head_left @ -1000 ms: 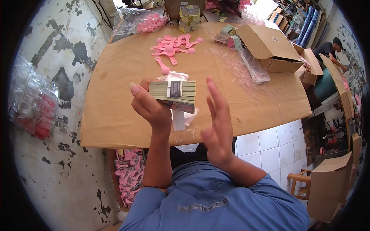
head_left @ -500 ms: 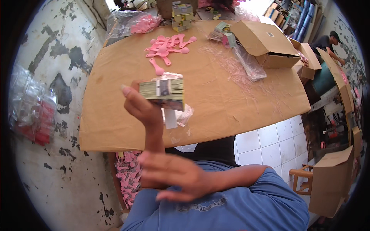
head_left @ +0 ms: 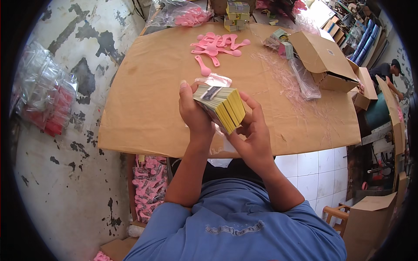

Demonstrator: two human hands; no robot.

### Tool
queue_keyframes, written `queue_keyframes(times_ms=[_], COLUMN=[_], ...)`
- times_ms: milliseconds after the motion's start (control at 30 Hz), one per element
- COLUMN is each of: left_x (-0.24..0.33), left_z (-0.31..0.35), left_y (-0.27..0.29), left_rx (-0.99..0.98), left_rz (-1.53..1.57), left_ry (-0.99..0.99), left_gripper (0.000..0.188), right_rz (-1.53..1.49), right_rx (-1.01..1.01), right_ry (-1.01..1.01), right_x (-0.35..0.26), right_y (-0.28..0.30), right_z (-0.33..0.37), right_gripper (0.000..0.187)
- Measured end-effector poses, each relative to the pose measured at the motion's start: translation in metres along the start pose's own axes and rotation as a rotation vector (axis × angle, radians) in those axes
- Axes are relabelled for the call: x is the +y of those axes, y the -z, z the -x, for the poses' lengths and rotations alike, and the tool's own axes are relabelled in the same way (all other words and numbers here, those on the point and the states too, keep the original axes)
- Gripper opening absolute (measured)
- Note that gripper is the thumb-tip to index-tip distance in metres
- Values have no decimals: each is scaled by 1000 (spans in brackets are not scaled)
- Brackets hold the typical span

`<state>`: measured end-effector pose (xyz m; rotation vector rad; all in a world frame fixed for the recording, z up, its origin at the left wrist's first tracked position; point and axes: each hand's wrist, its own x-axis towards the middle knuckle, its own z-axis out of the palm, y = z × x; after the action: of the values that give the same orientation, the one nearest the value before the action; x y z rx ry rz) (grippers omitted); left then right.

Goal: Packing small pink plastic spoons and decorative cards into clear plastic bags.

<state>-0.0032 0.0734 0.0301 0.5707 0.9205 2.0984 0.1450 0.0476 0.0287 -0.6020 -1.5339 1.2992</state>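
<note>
Near the middle of the frame, a thick block of thin yellow-edged cards (head_left: 232, 111) with a white-and-dark band was gripped by the left hand (head_left: 194, 114), whose fingers were mostly hidden behind it; the right hand (head_left: 254, 135) had its fingers curled against the block's right end. At the upper left, a crinkled clear plastic bag (head_left: 162, 15) held pink pieces (head_left: 191, 17). Wrapped pink spoons (head_left: 150, 189) lay packed at the lower left, partly covered by the paper-topped counter (head_left: 139, 100). A brown cardboard box (head_left: 322, 54) stood upper right, its contents indiscernible. Loose pink round-bowled plastic spoons (head_left: 212, 48) lay heaped at upper centre.
</note>
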Motion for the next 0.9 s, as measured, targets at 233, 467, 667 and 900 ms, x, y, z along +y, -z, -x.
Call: queue_keyframes(times_ms=[233,467,667,900], left_x=[25,39,33,21], left_z=[12,-2,0,19], left_y=[4,48,51,21], left_rx=[-65,-187,-294,-112], left_rz=[111,134,108,-220], left_ry=[80,-7,-15,-95], left_gripper=[51,56,58,62], right_rz=[597,538,960,1320], right_rx=[28,216,302,551], right_ry=[192,243,371,439], right_x=[-1,-23,-33,11], right_y=[40,68,116,219], right_z=[-10,-28,-125,-247], right_gripper=[20,13,17,35])
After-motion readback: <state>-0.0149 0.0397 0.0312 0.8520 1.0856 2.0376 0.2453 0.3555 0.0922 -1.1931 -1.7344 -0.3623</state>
